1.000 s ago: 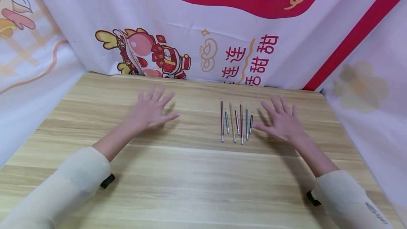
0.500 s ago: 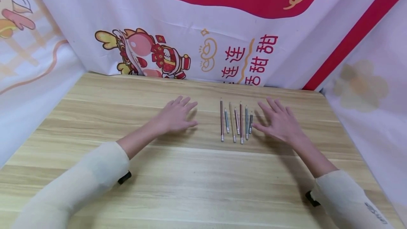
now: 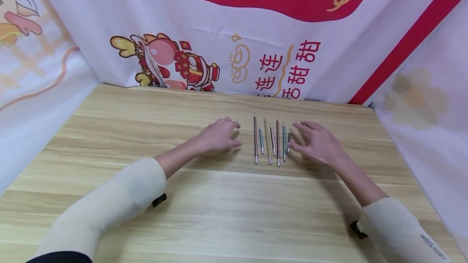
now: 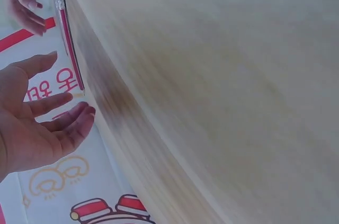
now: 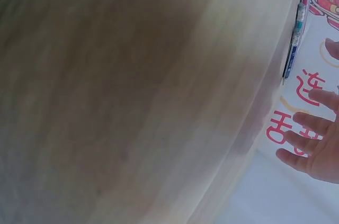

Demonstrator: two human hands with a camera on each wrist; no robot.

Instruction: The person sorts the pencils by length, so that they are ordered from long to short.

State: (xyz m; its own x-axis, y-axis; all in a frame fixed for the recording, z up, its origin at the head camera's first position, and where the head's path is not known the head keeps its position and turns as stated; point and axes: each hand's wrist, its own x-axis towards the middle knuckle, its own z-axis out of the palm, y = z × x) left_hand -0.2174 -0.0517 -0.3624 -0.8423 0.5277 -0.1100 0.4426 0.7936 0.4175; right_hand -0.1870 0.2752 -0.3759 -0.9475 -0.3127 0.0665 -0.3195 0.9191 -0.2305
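Several pencils of mixed lengths lie side by side on the table, tips toward the back and white erasers toward the front. A long dark red pencil (image 3: 255,139) is leftmost, a tan pencil (image 3: 268,141) lies near the middle, and a short dark pencil (image 3: 289,141) is at the right end. My left hand (image 3: 219,136) hovers just left of the row, fingers loosely bent and thumb apart, holding nothing. On the other side my right hand (image 3: 317,143) holds nothing, its thumb tip overlapping the short dark pencil in the head view. The right wrist view shows the right fingers (image 5: 312,123) spread.
The wooden table (image 3: 226,210) stretches toward me in front of the pencils. Behind it hangs a white printed cloth (image 3: 204,23) with red lettering and a cartoon figure, and more cloth closes off the left and right sides.
My left hand has moved right across the table, up close to the pencil row, and its fingers have bent. The right hand stays near its place, fingers drawing in. The pencils have not moved.
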